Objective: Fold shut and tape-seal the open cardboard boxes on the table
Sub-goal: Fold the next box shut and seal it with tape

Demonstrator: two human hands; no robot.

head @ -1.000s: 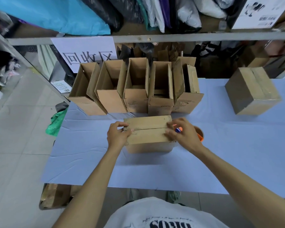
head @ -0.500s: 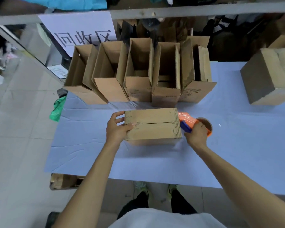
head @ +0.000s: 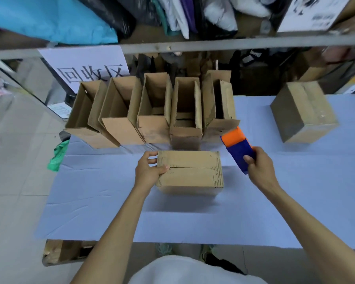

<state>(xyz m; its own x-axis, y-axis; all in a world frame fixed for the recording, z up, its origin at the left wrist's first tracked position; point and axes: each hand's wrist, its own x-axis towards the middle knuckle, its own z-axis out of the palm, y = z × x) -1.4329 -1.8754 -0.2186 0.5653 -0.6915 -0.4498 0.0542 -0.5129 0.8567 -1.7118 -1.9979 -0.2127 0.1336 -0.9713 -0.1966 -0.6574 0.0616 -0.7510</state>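
A folded-shut cardboard box (head: 190, 171) lies in front of me on the table, its two top flaps meeting along a bare centre seam. My left hand (head: 149, 171) grips its left end, thumb on top of the flaps. My right hand (head: 258, 165) holds an orange and blue tape dispenser (head: 237, 146) raised just right of the box, above the table. Behind the box stands a row of several open cardboard boxes (head: 152, 111) with their flaps up.
A closed cardboard box (head: 303, 113) sits at the back right of the pale blue table (head: 193, 218). A shelf rail (head: 193, 45) with bags crosses above the back edge. A paper sign (head: 88, 66) hangs at left. Green cloth (head: 57, 154) hangs off the table's left edge.
My right hand left the box's right end, took hold of the tape dispenser beside it and lifted it off the table. My left hand stayed on the box's left end.
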